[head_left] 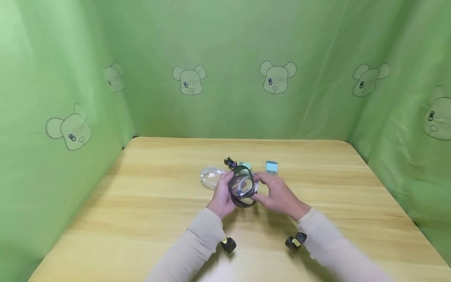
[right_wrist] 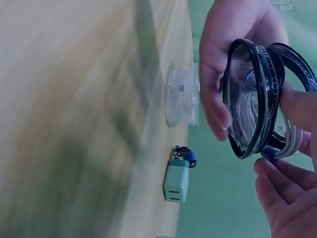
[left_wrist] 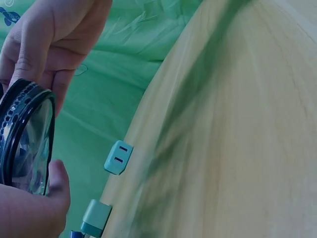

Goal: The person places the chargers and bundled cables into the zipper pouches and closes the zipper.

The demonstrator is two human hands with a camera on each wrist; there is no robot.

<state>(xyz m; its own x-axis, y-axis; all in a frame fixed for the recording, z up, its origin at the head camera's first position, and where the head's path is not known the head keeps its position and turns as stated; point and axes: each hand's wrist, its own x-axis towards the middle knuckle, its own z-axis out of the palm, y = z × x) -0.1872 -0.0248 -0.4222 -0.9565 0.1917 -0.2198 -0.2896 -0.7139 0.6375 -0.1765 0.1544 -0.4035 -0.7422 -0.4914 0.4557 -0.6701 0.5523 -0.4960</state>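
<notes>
Both light-sleeved forearms reach in over the desk, the left hand gripping a zippered pouch above it, while the right hand's fingers pinch a coiled cable at its opening. Pale wood grain covers the desk, which carries two teal plug adapters and a clear round case, with green curtains printed with animal heads around it. The pouch is round, transparent and black-rimmed, unzipped around the white cable.
</notes>
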